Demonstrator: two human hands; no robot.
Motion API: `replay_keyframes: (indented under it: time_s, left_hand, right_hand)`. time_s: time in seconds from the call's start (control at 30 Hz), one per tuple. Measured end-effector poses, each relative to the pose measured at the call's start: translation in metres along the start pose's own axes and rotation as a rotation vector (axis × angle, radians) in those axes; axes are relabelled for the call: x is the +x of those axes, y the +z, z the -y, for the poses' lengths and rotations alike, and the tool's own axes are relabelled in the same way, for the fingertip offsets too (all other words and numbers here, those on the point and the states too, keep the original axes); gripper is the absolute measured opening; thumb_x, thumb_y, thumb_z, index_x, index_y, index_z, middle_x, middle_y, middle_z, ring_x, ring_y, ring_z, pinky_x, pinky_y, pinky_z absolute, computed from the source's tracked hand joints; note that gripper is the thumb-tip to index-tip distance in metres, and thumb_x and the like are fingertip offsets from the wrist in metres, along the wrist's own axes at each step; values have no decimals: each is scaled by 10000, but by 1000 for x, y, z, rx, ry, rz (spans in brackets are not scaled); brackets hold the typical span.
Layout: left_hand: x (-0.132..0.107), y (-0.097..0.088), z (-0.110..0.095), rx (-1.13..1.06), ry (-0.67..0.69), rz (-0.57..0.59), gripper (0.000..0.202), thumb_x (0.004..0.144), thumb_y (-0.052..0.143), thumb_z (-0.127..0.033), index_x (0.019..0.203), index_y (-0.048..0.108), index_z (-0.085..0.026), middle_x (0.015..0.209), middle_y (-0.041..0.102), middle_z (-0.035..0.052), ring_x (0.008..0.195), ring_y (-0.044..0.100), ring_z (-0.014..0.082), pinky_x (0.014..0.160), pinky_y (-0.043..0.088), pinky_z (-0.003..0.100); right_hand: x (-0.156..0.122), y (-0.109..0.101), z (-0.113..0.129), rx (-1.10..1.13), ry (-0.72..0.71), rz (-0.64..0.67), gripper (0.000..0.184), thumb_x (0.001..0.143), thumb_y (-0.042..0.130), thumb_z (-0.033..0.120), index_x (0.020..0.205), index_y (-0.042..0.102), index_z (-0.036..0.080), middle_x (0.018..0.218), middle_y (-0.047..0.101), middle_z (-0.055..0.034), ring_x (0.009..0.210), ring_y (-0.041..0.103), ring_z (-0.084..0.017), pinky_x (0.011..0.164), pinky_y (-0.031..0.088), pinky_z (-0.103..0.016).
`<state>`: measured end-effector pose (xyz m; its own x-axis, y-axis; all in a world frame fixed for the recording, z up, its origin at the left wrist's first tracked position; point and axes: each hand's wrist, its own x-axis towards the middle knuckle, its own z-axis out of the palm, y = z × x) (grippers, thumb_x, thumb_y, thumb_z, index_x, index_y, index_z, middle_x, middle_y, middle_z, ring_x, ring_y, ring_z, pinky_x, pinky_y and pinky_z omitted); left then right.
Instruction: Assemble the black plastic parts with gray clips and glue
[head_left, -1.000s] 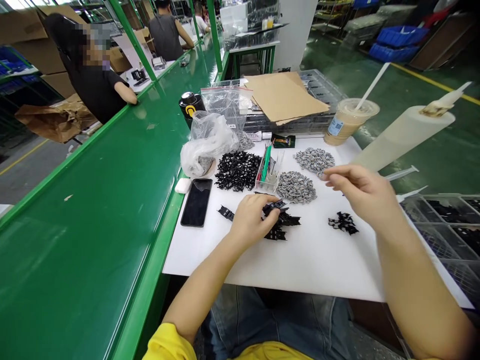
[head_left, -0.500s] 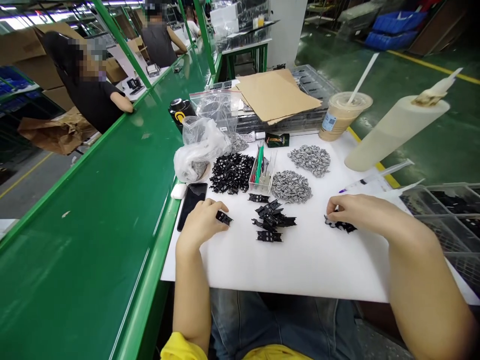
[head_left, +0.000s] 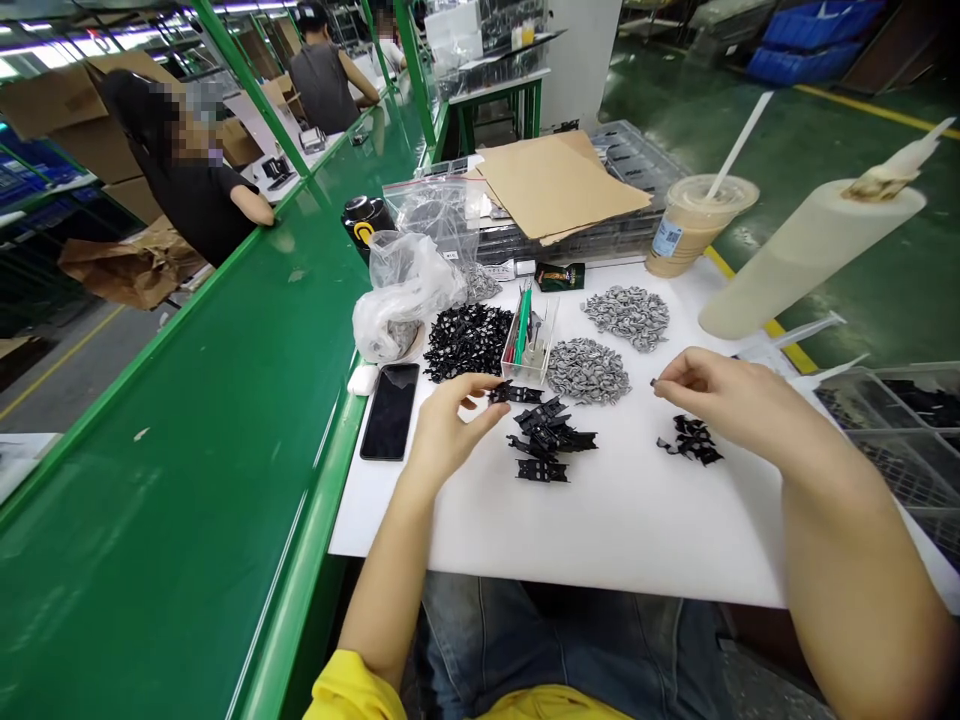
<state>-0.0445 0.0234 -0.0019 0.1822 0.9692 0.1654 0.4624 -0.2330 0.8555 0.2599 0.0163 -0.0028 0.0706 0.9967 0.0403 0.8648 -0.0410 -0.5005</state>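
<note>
My left hand (head_left: pixel 450 422) pinches a small black plastic part (head_left: pixel 498 394) between thumb and fingers. This part touches or overlaps a similar black piece (head_left: pixel 528 395) lying behind it; which, I cannot tell. Just in front lies a loose stack of black plastic parts (head_left: pixel 551 430). My right hand (head_left: pixel 709 388) is raised above the white work surface (head_left: pixel 600 535), its thumb and forefinger closed on a tiny dark piece (head_left: pixel 654 383), too small to make out fully. Below that hand sits a little cluster of black pieces (head_left: pixel 691 440).
Behind are a heap of small black parts (head_left: pixel 466 342), two grey piles (head_left: pixel 589 371), a clear box of tools (head_left: pixel 527 345) and plastic bags (head_left: pixel 409 285). A phone (head_left: pixel 390 412) lies left, beside the green conveyor (head_left: pixel 187 450). A drink cup (head_left: pixel 694 230) and white roll (head_left: pixel 810 260) stand right.
My left hand has carried its black part right and away from me, toward the stack. My right hand has lifted off the black cluster with a tiny piece.
</note>
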Motion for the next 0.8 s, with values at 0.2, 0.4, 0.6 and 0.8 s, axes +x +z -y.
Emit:
replay_keyframes:
  time_s: [0.2, 0.4, 0.6, 0.8]
  left_hand:
    - [-6, 25, -16, -837, -278, 136, 458, 649, 726, -509, 916, 570, -171, 859, 709, 64, 675, 624, 122, 572, 507, 221]
    - [-8, 32, -20, -938, -407, 225, 504, 599, 765, -497, 939, 595, -166, 898, 723, 64, 619, 642, 113, 539, 514, 209]
    - [-12, 40, -20, -819, -345, 292, 628, 686, 719, -489, 1203, 522, -194, 797, 723, 46, 570, 643, 131, 496, 509, 215]
    - [-23, 47, -20, -592, -114, 210, 392, 824, 569, -497, 1027, 631, -166, 845, 689, 59, 647, 646, 139, 517, 520, 215]
  right_hand:
    - [-4, 8, 22, 240, -208, -259, 255, 839, 534, 368, 1058, 642, 295, 786, 723, -3, 625, 642, -207, 579, 473, -354]
    - [-18, 16, 49, 505, -251, -261, 118, 800, 636, 339, 847, 657, 234, 847, 721, -25, 720, 662, -171, 621, 527, -296]
    - [-31, 31, 64, 787, -454, -184, 37, 811, 635, 261, 833, 632, 232, 790, 647, -14, 725, 628, -140, 597, 522, -248]
    - [-40, 45, 77, 643, -549, -217, 65, 824, 611, 198, 868, 652, 223, 771, 666, -17, 721, 629, -145, 627, 527, -269]
